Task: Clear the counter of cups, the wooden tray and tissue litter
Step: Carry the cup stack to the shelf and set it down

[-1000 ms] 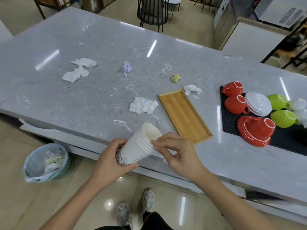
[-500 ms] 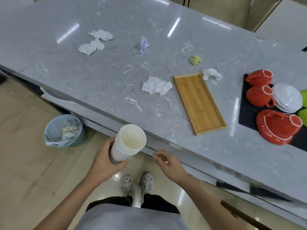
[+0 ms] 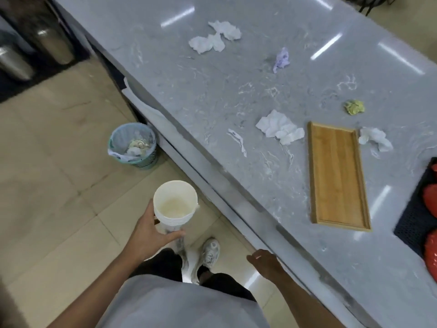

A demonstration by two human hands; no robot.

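Note:
My left hand (image 3: 147, 235) grips a stack of white paper cups (image 3: 174, 208), upright, held over the floor in front of the grey marble counter (image 3: 224, 95). My right hand (image 3: 266, 260) hangs empty by the counter's front edge, fingers loosely apart. On the counter lies the wooden tray (image 3: 337, 175). Crumpled white tissues lie left of the tray (image 3: 279, 126), right of its far end (image 3: 374, 138) and at the far side (image 3: 215, 37). A purple scrap (image 3: 281, 59), a yellow-green wad (image 3: 354, 107) and a thin torn strip (image 3: 237, 140) also lie there.
A teal waste bin (image 3: 132, 144) lined with a bag and holding litter stands on the tiled floor against the counter base, ahead and left of the cups. A black mat (image 3: 413, 221) with red crockery (image 3: 431, 202) is at the right edge. Metal cylinders (image 3: 54, 41) stand far left.
My left hand has carried the cup stack off the counter and lowered it over the floor. My right hand let go of the cups and dropped to my side. The view swung left toward the bin.

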